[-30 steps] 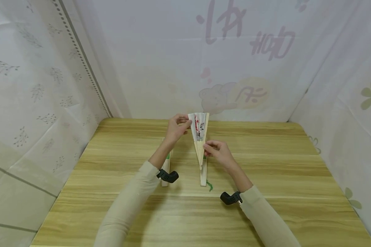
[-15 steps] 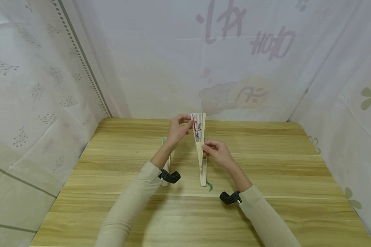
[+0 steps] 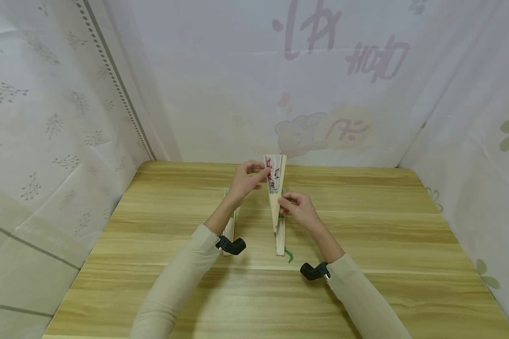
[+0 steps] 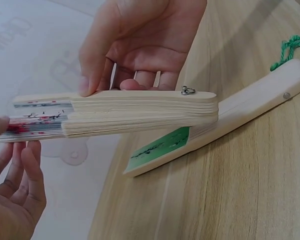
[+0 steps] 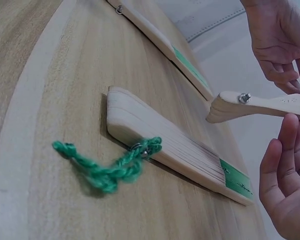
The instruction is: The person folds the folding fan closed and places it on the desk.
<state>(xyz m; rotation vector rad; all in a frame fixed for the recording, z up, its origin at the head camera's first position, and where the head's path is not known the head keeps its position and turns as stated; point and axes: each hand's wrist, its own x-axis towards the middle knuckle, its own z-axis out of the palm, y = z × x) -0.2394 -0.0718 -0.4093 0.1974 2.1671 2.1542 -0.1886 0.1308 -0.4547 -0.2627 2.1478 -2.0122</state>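
A folding fan (image 3: 274, 181) with a white leaf and red and black painting is held up over the table, only narrowly spread. My left hand (image 3: 248, 180) pinches the left side of its leaf near the top, thumb on the front. Lower down, my right hand (image 3: 299, 207) pinches the pale outer rib on the right. The left wrist view shows the fan's stacked ribs (image 4: 140, 112) and a metal rivet with a small ring at the pivot end. Beneath it lies a folded green fan (image 5: 160, 140), its green tassel (image 5: 107, 167) trailing on the table.
Another folded fan (image 3: 229, 226) with a green leaf lies to the left, partly hidden by my left forearm. The wooden table (image 3: 365, 226) ends at a patterned cloth backdrop (image 3: 208, 94), with more cloth at both sides.
The fan has narrowed from a wider spread a second ago. My left hand has shifted slightly right with the leaf's edge, while my right hand stays nearly in place.
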